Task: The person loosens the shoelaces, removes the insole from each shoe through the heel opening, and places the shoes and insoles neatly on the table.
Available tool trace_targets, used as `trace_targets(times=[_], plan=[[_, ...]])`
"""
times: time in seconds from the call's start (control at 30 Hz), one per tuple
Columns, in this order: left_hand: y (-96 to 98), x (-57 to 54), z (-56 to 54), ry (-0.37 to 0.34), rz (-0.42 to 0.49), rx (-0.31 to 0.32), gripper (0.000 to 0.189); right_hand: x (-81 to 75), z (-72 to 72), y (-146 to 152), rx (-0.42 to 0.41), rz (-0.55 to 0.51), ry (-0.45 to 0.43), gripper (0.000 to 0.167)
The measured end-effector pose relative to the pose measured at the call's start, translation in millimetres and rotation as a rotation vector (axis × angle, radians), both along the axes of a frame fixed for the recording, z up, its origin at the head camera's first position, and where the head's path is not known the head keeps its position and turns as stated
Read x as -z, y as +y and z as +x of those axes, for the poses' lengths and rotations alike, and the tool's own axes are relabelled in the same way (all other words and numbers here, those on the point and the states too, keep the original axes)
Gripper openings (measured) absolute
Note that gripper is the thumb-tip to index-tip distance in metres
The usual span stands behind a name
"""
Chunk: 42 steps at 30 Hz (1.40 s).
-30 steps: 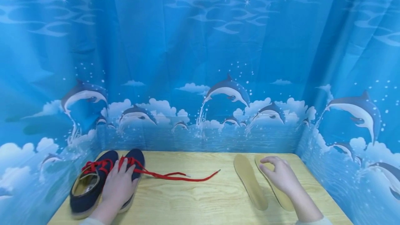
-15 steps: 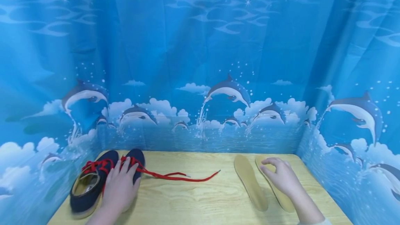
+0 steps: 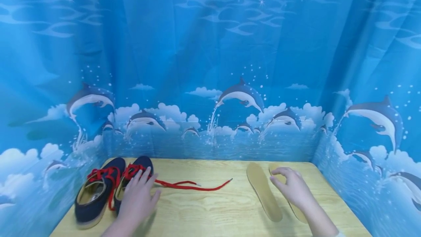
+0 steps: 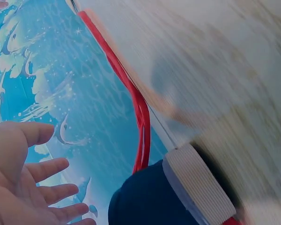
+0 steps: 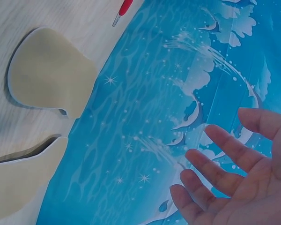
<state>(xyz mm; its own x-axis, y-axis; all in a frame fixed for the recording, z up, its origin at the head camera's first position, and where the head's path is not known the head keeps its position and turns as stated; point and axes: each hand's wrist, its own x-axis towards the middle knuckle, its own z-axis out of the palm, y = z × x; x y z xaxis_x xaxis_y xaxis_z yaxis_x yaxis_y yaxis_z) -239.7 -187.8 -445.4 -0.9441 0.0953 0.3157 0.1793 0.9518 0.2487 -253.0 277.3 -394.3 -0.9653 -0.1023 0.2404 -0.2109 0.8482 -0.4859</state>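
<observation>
My left hand [image 3: 139,195] hovers with spread fingers over a navy shoe [image 3: 143,162], covering much of its right side. In the left wrist view, a gap shows between those fingers and the shoe [image 4: 136,197]. Red laces [image 3: 210,189] trail from this shoe across the table to the right. Its mate, a second navy shoe [image 3: 90,209] with red laces, stands to the left. My right hand [image 3: 292,187], fingers loosely bent and holding nothing, is above one tan insole [image 3: 298,214], partly hiding it. Another insole [image 3: 263,189] lies just left of it.
A light wooden table [image 3: 197,218] carries everything. A blue curtain [image 3: 210,65] printed with dolphins and clouds rises behind it and along both sides.
My left hand has come off the right-hand shoe and shifted right, uncovering more of that shoe's opening and laces. My right hand has stayed nearly still above the insole.
</observation>
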Motion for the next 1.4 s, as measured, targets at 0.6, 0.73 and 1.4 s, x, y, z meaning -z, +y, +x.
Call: trace_targets(times=[0.6, 0.73, 1.4], plan=[[10.3, 0.8, -2.0, 0.005, 0.022, 0.056, 0.055, 7.9, 0.0, -12.3, -0.022, -0.012, 0.059, 0.03], [15.6, -0.9, -2.8, 0.01, 0.044, 0.063, 0.057, 9.0, -0.4, -15.2, -0.036, -0.014, 0.072, 0.03], [58.4, -6.4, -7.4, 0.02, 0.048, 0.101, 0.066, 4.7, -1.6, -38.0, -0.061, 0.011, 0.09, 0.034]])
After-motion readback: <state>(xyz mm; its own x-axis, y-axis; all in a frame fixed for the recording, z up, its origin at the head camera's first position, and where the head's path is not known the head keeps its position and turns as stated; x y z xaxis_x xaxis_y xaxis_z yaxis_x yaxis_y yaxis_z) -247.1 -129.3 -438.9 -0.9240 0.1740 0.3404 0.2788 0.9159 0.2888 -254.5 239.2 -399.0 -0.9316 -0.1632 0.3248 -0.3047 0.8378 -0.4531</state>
